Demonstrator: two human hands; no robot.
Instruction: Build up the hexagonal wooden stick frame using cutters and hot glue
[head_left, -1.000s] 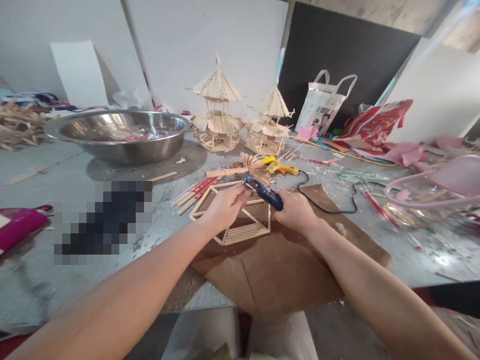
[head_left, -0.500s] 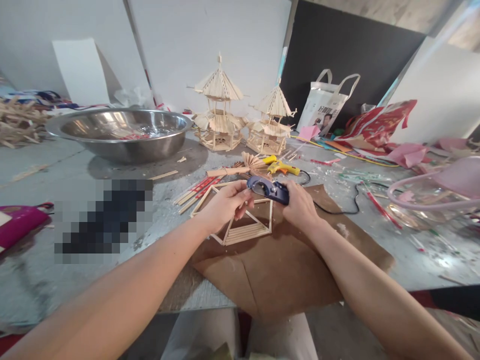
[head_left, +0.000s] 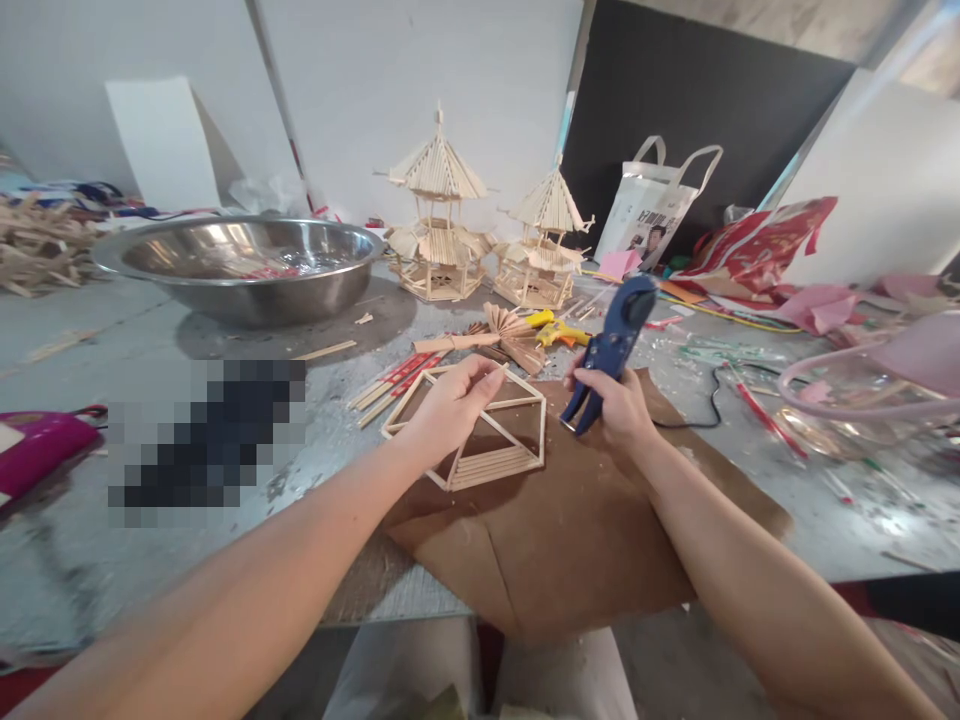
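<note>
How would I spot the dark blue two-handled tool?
Find the flat brown sheet on the grey table. Near its far corner, the right hand grips the slanting tool. Its dark blue colour sets it apart from the yellow glue gun nearby.

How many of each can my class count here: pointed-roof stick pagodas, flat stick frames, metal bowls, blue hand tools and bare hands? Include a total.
Stick pagodas: 2
Flat stick frame: 1
Metal bowl: 1
Blue hand tool: 1
Bare hands: 2, left hand and right hand
Total: 7
</note>
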